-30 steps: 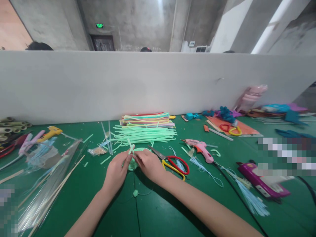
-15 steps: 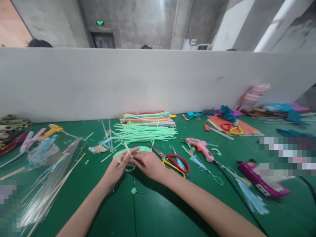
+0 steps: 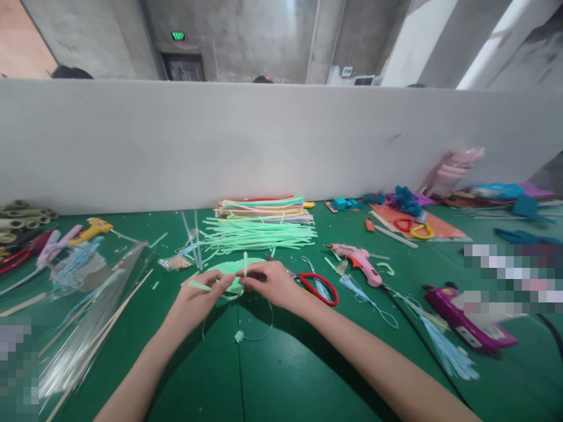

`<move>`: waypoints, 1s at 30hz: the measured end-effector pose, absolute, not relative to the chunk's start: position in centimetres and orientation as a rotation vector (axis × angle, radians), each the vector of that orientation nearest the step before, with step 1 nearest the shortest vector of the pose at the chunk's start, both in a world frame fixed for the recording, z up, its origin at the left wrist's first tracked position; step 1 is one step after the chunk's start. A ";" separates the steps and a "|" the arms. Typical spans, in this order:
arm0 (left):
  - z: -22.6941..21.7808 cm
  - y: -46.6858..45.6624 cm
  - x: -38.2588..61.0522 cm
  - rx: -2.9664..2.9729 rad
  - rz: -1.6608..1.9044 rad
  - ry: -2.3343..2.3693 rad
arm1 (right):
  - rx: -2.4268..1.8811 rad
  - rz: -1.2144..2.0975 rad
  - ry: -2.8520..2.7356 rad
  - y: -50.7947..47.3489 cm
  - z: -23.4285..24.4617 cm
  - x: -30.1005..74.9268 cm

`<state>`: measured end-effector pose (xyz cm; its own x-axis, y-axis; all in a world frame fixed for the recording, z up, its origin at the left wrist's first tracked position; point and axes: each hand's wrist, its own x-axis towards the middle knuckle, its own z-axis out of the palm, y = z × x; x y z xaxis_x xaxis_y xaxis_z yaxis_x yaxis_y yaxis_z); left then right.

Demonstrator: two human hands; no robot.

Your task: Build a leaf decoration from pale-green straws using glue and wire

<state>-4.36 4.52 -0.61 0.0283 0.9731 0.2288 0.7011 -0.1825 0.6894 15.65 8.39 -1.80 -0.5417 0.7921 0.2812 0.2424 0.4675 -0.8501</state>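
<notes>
Far left of both grips on the smooth green desk [image 3: 290,375], soft blue strings [image 3: 73,264] lie with a thin, crinkly see-through bag [image 3: 91,274]; I can't tell if they are inside. Just past the left grip, a small, shiny clear bag [image 3: 175,264] has tiny tan bits in it. The left hand [image 3: 189,305] has a narrow grip, pinching a thin pale green strip [image 3: 200,286]. Right behind the grips sit a wide soft green piece [image 3: 226,267] and, farther back, a pile of long green sticks [image 3: 259,235]. The right hand [image 3: 272,286] pinches an upright pale green stick [image 3: 245,264]. Beside its grip, to the right, are scissors with round red and yellow handles [image 3: 323,298], then a hard pink glue gun [image 3: 363,264].
</notes>
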 end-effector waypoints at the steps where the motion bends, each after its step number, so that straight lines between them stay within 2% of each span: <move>1: -0.5 4.5 -4.6 1.876 0.904 1.648 | -0.873 1.025 -2.026 8.4 -1.9 15.7; 5: -0.3 4.8 -5.0 1.647 0.864 1.426 | -0.865 1.166 -1.938 8.6 -2.1 15.7; 9: -0.5 5.1 -5.1 1.626 0.895 1.405 | -0.860 1.272 -1.853 8.5 -2.1 15.7; 13: -0.9 5.3 -4.9 1.759 0.996 1.446 | -0.854 1.190 -1.892 8.2 -1.9 15.5; 19: -1.3 5.2 -4.2 1.756 0.955 1.440 | -0.878 1.006 -2.026 7.8 -1.2 15.2; 30: -1.0 4.9 -3.8 1.826 1.009 1.389 | -0.838 0.860 -2.119 7.7 -1.1 15.4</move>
<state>-3.79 4.93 -1.00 0.1530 0.9677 0.2003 0.4902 -0.2503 0.8349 15.41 7.74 -1.14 -0.5529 0.7560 0.3503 0.2980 0.5720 -0.7642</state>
